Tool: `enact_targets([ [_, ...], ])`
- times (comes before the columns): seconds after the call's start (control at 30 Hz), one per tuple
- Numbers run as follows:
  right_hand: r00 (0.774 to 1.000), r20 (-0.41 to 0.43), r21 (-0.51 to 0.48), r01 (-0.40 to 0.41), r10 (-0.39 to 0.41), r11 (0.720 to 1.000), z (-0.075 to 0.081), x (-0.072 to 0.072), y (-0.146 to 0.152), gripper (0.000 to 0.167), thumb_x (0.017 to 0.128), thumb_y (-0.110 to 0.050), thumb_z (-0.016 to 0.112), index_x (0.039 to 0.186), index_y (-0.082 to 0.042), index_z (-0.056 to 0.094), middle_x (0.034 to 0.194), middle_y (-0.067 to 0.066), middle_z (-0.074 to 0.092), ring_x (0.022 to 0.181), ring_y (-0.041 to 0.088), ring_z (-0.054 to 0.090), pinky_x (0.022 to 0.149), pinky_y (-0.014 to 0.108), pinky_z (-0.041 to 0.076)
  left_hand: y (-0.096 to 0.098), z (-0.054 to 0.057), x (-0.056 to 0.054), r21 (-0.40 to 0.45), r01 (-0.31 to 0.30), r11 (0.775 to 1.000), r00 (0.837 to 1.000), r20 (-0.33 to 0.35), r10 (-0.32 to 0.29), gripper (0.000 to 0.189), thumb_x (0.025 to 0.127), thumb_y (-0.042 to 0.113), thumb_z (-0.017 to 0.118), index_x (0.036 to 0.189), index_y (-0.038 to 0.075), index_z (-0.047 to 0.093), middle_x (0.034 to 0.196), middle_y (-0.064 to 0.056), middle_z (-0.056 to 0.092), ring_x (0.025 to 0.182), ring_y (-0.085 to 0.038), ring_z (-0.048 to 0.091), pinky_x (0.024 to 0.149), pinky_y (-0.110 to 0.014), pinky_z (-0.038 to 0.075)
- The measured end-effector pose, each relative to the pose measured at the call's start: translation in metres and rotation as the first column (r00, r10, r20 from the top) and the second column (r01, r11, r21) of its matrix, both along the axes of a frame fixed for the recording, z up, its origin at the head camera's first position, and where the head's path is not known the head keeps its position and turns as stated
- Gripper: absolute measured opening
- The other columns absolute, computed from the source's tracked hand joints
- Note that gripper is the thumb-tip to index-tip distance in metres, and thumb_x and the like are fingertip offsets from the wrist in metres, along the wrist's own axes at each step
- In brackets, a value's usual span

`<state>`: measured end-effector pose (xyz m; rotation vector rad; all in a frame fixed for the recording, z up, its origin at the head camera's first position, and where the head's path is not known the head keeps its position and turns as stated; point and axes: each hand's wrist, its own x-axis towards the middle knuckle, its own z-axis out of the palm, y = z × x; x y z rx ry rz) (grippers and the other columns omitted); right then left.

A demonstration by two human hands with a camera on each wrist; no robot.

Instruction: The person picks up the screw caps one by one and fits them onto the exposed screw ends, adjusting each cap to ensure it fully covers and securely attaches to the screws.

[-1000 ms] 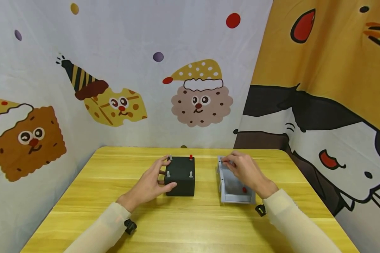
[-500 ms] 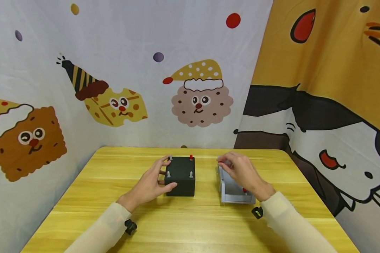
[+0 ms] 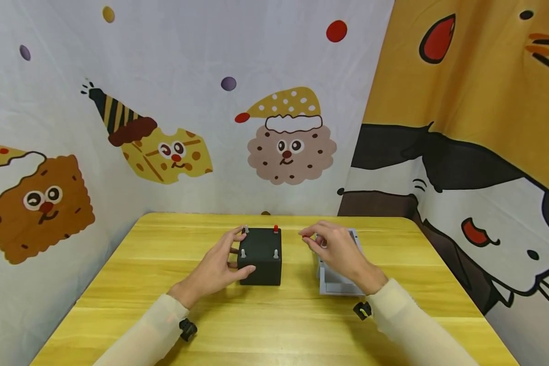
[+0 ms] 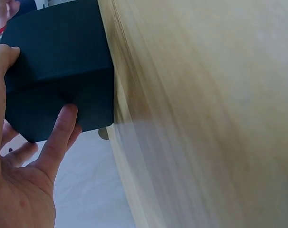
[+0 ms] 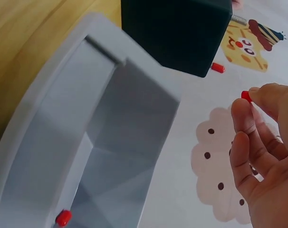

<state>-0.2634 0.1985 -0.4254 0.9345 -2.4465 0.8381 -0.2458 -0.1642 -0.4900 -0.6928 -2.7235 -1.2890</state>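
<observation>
My left hand point(image 3: 214, 267) holds a black box point(image 3: 260, 272) from its left side, thumb on the front face and fingers along the left and far side. Short metal posts stand at the box's top corners; a threaded one point(image 5: 239, 20) shows in the right wrist view. The far right post bears a red cap point(image 3: 276, 228). My right hand point(image 3: 340, 250) pinches a small red cap point(image 5: 246, 96) between thumb and index fingertip, in the air between the box and a grey bin point(image 3: 343, 288). The other right fingers are loosely curled.
The grey bin stands on the wooden table point(image 3: 256, 325) right of the box, partly under my right hand and forearm. Another red cap point(image 5: 63, 218) lies in it. Patterned cloth point(image 3: 187, 76) hangs behind the table and at both sides.
My right hand has come up out of the grey bin with a red cap and moved left, past the bin's left wall toward the black box. The left hand and box have stayed put.
</observation>
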Motion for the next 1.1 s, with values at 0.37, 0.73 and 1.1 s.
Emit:
enact_targets([
  [0.37, 0.996, -0.023, -0.049, -0.086, 0.085, 0.995, 0.000, 0.002, -0.018, 0.016, 0.103, -0.005, 0.089, 0.118, -0.010, 0.086, 0.108, 0.002, 0.086, 0.075, 0.007, 0.068, 0.066, 0.020, 0.061, 0.000, -0.001, 0.000, -0.007, 0.002, 1.000, 1.000, -0.007, -0.002, 0.111, 0.102, 0.054, 0.091, 0.186, 0.030, 0.022, 0.178, -0.012, 0.049, 0.133, -0.031, 0.076, 0.094, -0.026, 0.071],
  [0.73, 0.986, -0.067, -0.063, -0.158, 0.154, 0.985, -0.001, 0.006, -0.034, 0.017, 0.102, -0.004, 0.090, 0.117, -0.011, 0.087, 0.108, 0.002, 0.087, 0.074, 0.008, 0.069, 0.063, 0.019, 0.059, 0.000, 0.000, 0.002, 0.004, 0.006, 1.000, 1.000, 0.002, -0.006, 0.110, 0.103, 0.050, 0.091, 0.187, 0.027, 0.023, 0.177, -0.013, 0.049, 0.133, -0.033, 0.076, 0.094, -0.026, 0.071],
  [1.1, 0.983, 0.002, -0.030, -0.185, 0.185, 0.982, -0.003, 0.011, -0.043, 0.018, 0.105, -0.006, 0.088, 0.122, -0.009, 0.087, 0.114, 0.002, 0.088, 0.074, 0.005, 0.070, 0.059, 0.016, 0.054, 0.000, 0.000, 0.001, -0.004, 0.005, 1.000, 1.000, -0.006, -0.005, 0.110, 0.104, 0.051, 0.090, 0.186, 0.029, 0.022, 0.176, -0.013, 0.050, 0.135, -0.034, 0.076, 0.095, -0.029, 0.072],
])
